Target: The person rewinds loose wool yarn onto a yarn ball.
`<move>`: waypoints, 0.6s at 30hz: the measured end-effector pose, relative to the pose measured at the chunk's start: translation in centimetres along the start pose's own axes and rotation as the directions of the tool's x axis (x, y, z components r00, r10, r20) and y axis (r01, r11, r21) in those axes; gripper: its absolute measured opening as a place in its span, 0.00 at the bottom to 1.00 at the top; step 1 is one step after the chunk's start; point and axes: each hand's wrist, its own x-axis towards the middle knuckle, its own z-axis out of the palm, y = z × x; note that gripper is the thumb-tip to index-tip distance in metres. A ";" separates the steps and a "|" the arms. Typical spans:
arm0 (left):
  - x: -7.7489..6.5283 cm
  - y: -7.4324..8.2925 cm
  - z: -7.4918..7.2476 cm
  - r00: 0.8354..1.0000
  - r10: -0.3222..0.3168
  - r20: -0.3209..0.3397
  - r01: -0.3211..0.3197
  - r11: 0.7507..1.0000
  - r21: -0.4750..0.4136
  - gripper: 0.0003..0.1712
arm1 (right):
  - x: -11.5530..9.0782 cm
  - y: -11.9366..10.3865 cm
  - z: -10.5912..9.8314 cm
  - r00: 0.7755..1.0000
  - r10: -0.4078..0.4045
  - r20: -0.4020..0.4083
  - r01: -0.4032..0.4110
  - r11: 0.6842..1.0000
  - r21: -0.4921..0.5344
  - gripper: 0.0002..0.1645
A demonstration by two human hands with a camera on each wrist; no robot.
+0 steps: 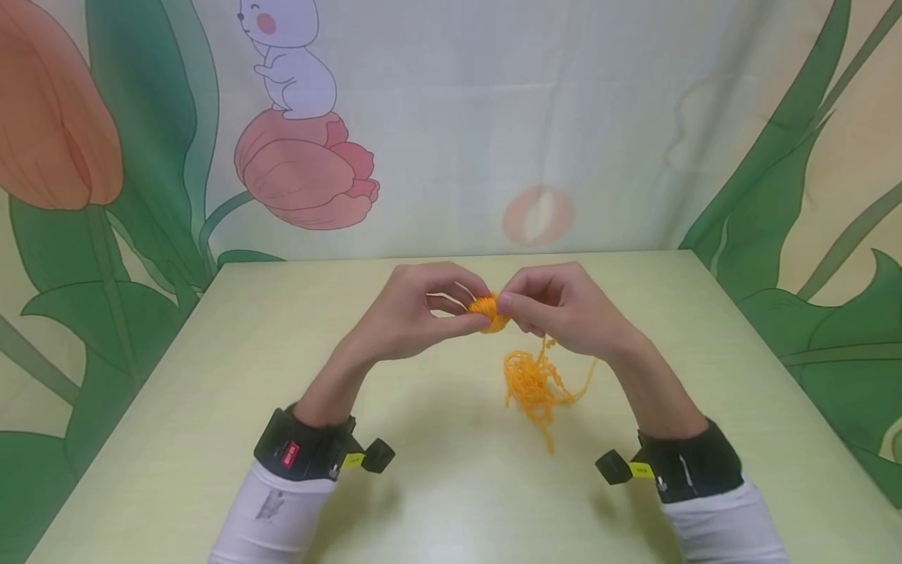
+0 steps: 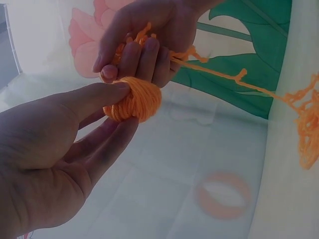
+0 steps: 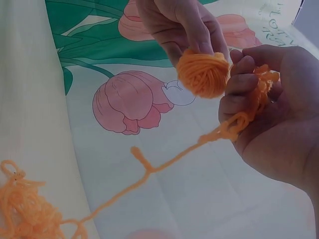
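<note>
A small ball of orange yarn point(image 2: 142, 102) is pinched between the thumb and fingers of my left hand point(image 1: 405, 309). Close against its right side, my right hand point(image 1: 564, 305) curls its fingers round loose orange yarn point(image 3: 261, 92), some of it bunched in the palm. From that hand a kinked strand point(image 3: 174, 162) runs down to a tangled heap of orange yarn point(image 1: 528, 380) on the table. Both hands are held above the tabletop. The right wrist view shows the ball's wound face, with the left fingers behind it.
The pale tabletop point(image 1: 211, 407) ends at a hanging cloth point(image 1: 451, 157) printed with tulips and a white animal. Black wrist straps point(image 1: 306, 442) with small cube-shaped parts sit on both forearms.
</note>
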 end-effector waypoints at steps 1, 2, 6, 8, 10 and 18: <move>0.0 0.0 0.0 1.000 -0.002 -0.011 0.002 1.000 -0.001 0.14 | 0.0 -0.1 0.1 1.000 -0.003 0.004 0.004 1.000 -0.003 0.08; 0.0 0.0 0.0 1.000 -0.005 -0.023 0.005 1.000 -0.003 0.14 | 0.0 -0.2 0.1 1.000 -0.007 0.007 0.007 1.000 -0.007 0.08; 0.0 0.1 -0.1 0.997 -0.029 -0.078 0.027 0.999 -0.026 0.13 | -0.1 -0.3 0.3 1.000 -0.006 0.017 0.007 1.000 -0.025 0.07; 0.0 0.1 -0.1 0.994 -0.043 -0.104 0.039 0.998 -0.039 0.13 | 0.0 -0.3 0.4 1.000 -0.002 0.022 0.003 0.999 -0.035 0.07; 0.0 0.1 -0.1 0.990 -0.057 -0.126 0.051 0.997 -0.053 0.14 | 0.0 -0.3 0.5 1.000 0.002 0.028 -0.001 0.999 -0.043 0.08; 0.1 0.2 -0.3 0.977 -0.082 -0.195 0.052 0.986 -0.158 0.15 | 0.2 -0.1 0.6 0.999 0.010 0.052 -0.008 0.999 -0.042 0.09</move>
